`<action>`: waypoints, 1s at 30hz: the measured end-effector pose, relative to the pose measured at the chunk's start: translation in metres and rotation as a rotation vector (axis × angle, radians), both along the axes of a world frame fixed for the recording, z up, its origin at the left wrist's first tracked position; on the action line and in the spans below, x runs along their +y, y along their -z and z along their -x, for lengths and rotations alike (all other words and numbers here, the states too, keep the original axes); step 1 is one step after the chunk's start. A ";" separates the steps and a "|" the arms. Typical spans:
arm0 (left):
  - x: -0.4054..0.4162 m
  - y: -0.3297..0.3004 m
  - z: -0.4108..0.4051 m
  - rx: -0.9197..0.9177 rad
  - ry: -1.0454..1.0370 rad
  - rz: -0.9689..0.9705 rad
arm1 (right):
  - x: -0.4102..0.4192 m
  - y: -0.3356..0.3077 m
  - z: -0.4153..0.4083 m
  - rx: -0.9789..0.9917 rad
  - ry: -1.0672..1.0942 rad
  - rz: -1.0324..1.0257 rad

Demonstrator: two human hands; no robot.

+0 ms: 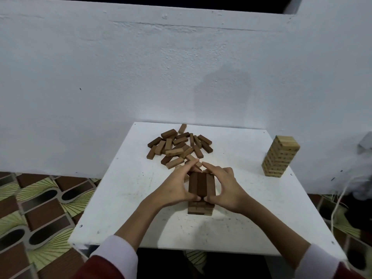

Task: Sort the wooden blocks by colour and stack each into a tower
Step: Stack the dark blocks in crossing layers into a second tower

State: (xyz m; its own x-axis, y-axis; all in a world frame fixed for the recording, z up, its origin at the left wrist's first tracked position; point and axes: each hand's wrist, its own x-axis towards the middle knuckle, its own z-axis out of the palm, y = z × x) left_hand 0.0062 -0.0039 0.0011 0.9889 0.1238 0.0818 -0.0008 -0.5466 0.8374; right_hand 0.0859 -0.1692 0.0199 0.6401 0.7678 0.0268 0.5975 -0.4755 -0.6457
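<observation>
White table (124,208) by wall; squaring dark block tower (202,190), left hand (177,188) and right hand (223,188) fingers curling round top layer. Risking toppling from uneven squeeze, nudging loose block pile (179,147) behind tower.

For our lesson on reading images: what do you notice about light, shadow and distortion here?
Head view: dim, bluish light; a soft shadow on the wall above the table; wide-angle bending leans the light tower and curves the table's edges; the right edge is smeared and blurred.
</observation>
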 end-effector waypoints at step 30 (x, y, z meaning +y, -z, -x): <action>-0.002 0.003 0.000 0.114 0.030 -0.031 | -0.004 0.011 -0.013 0.187 -0.058 0.052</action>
